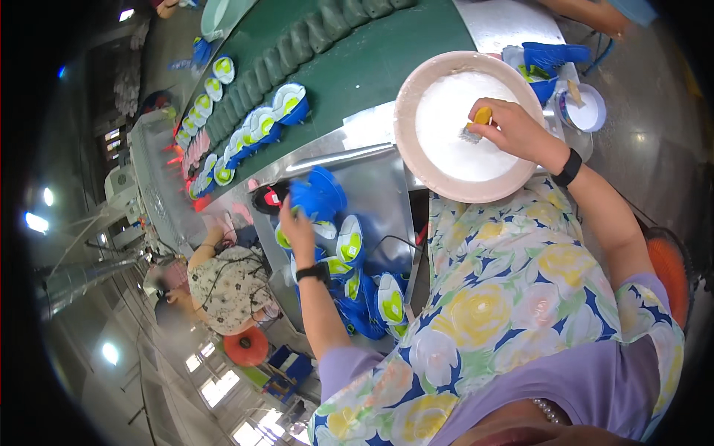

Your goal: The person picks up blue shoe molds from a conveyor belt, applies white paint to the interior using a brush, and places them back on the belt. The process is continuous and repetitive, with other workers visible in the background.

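Shows grey floor [651, 141] at far right, bright windows [219, 388] at lower left, white lamps [36, 222] with silver duct [83, 279] between. Has green-topped counter [372, 74], orange stool [245, 346].

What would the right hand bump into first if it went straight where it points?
The right hand, holding a yellow-handled brush, would probably meet the white stuff first, or maybe the pale pink basin's left side; depth is unclear.

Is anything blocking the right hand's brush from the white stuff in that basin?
Nothing visible: the right hand holds the yellow-handled brush over the white contents, inside the rim of the pink basin; contact is unclear.
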`<action>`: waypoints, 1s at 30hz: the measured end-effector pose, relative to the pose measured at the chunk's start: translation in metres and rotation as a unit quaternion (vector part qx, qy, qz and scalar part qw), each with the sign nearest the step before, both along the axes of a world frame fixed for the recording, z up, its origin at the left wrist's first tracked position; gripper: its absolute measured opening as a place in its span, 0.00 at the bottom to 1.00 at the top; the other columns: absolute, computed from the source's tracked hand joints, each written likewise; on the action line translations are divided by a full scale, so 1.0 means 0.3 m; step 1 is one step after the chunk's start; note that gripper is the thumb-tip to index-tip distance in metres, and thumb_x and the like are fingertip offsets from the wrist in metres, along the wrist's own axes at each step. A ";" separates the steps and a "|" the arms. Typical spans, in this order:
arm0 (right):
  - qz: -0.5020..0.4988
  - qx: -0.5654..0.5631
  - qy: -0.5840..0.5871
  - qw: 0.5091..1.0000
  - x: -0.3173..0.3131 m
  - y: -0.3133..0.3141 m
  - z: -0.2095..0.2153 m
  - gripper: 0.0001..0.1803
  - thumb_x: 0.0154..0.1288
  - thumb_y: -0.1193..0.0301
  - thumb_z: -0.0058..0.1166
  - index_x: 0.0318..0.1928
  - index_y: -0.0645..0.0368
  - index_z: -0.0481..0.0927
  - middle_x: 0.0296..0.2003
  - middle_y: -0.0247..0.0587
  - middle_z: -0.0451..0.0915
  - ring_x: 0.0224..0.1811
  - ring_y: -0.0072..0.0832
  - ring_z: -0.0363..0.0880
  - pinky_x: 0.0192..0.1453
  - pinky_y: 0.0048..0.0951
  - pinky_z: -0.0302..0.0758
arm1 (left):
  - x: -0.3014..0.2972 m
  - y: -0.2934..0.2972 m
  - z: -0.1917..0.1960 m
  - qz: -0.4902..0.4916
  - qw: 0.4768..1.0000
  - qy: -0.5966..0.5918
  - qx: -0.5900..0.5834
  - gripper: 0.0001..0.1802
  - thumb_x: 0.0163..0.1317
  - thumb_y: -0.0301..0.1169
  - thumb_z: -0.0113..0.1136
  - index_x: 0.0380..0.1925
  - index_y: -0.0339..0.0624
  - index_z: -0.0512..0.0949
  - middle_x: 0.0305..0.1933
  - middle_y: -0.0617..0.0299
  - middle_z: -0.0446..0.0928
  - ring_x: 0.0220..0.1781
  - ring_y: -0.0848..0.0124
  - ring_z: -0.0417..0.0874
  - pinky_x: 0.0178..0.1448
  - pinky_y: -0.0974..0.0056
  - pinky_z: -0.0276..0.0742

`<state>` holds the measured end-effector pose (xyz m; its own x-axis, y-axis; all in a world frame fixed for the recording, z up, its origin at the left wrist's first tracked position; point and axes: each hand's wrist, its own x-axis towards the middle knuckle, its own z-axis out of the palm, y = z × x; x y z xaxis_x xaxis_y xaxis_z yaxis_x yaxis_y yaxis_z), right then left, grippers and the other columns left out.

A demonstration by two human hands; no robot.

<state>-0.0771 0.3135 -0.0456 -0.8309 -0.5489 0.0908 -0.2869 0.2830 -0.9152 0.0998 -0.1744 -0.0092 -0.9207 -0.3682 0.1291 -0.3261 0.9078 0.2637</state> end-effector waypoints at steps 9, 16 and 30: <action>-0.005 -0.014 -0.057 0.998 0.078 -0.082 -0.078 0.10 0.64 0.66 0.59 0.39 0.60 0.77 0.33 0.46 0.80 0.36 0.43 0.80 0.42 0.36 0.75 | 0.178 -0.269 0.069 0.105 0.992 -0.063 -0.033 0.15 0.62 0.24 0.54 0.49 0.36 0.79 0.43 0.47 0.81 0.45 0.51 0.81 0.50 0.55 0.76; 0.105 0.025 0.052 0.993 0.172 -0.187 -0.144 0.09 0.63 0.69 0.57 0.40 0.60 0.76 0.36 0.45 0.79 0.42 0.44 0.78 0.48 0.41 0.74 | 0.234 -0.306 0.072 0.140 0.986 -0.095 0.006 0.13 0.60 0.24 0.58 0.44 0.34 0.81 0.41 0.50 0.82 0.37 0.62 0.84 0.40 0.62 0.79; 0.084 0.075 0.029 0.993 -0.056 -0.037 -0.041 0.09 0.64 0.68 0.59 0.38 0.60 0.76 0.33 0.45 0.80 0.37 0.40 0.79 0.43 0.37 0.74 | -0.045 0.261 0.029 0.095 0.727 -0.058 0.677 0.17 0.67 0.25 0.60 0.55 0.39 0.75 0.50 0.60 0.81 0.48 0.69 0.83 0.50 0.64 0.81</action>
